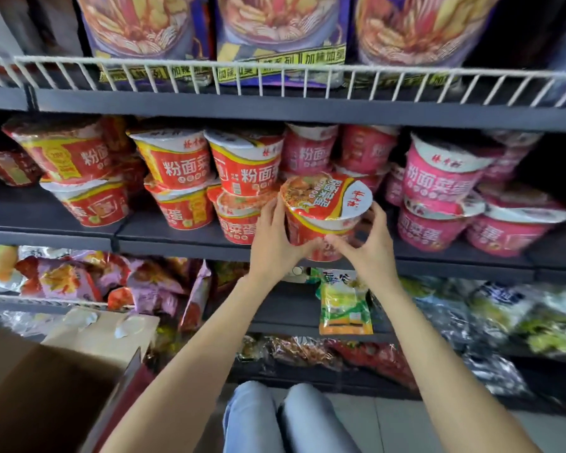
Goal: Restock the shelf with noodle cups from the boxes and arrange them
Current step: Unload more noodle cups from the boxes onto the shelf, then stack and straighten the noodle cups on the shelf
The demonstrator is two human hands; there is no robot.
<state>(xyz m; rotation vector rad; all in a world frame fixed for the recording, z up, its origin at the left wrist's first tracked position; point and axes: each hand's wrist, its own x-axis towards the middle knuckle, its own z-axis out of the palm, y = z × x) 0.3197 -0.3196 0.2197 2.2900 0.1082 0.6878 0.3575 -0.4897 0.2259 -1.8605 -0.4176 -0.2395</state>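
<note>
At the dark metal middle shelf (183, 235), left hand (275, 238) and right hand (370, 246) clasp a tilted red plastic-wrapped noodle cup (324, 204) between them.

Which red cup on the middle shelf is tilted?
The held cup, gripped by the left hand and right hand, lid tipped toward the camera. The other red cups stand upright in stacks.

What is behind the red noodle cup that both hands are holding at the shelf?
Behind the tilted red noodle cup, held by the left hand and right hand, pink cups stand stacked in the back row. Their lower parts and the shelf floor there are covered.
</note>
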